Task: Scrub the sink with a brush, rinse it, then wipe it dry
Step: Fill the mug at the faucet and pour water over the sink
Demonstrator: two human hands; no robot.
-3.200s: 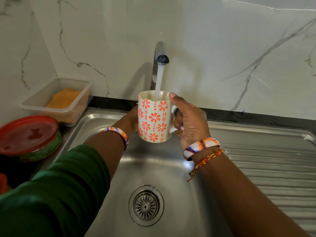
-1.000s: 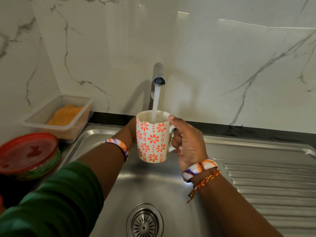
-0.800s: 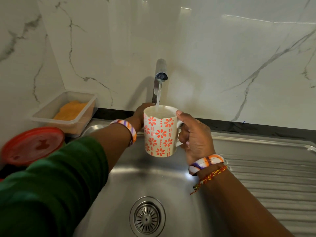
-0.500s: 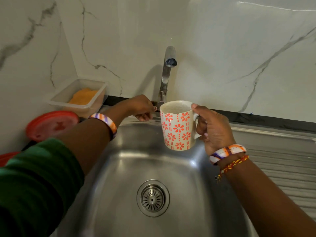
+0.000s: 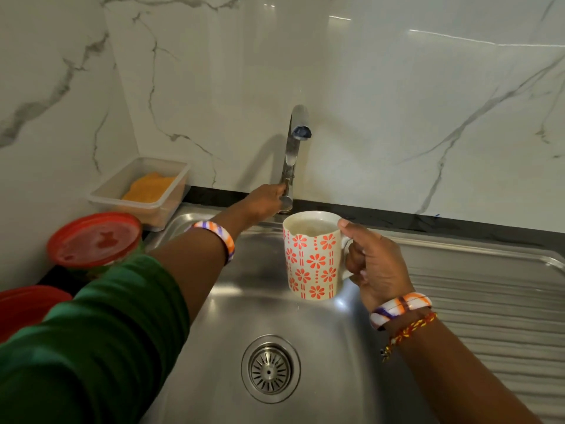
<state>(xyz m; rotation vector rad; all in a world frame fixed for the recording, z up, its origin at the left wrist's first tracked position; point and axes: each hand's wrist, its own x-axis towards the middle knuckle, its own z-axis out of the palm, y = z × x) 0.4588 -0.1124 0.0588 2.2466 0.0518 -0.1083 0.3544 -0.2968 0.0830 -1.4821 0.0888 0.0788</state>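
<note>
A stainless steel sink [image 5: 330, 347] fills the lower middle, with a round drain [image 5: 270, 368] in its floor. My right hand [image 5: 373, 267] grips the handle of a white mug with orange flowers [image 5: 313, 258], held upright over the basin and full of water. My left hand [image 5: 266, 201] reaches to the base of the chrome tap [image 5: 295, 148], fingers closed on its handle. No water runs from the spout. No brush is in view.
A ribbed draining board [image 5: 489, 301] lies right of the basin. At the back left stands a clear plastic tub [image 5: 140, 191] with something orange inside. Red-lidded containers [image 5: 94, 240] sit at the left edge. Marble wall behind.
The water stream has stopped. My left hand moved from behind the mug to the tap handle. The mug has come a little right and away from under the spout.
</note>
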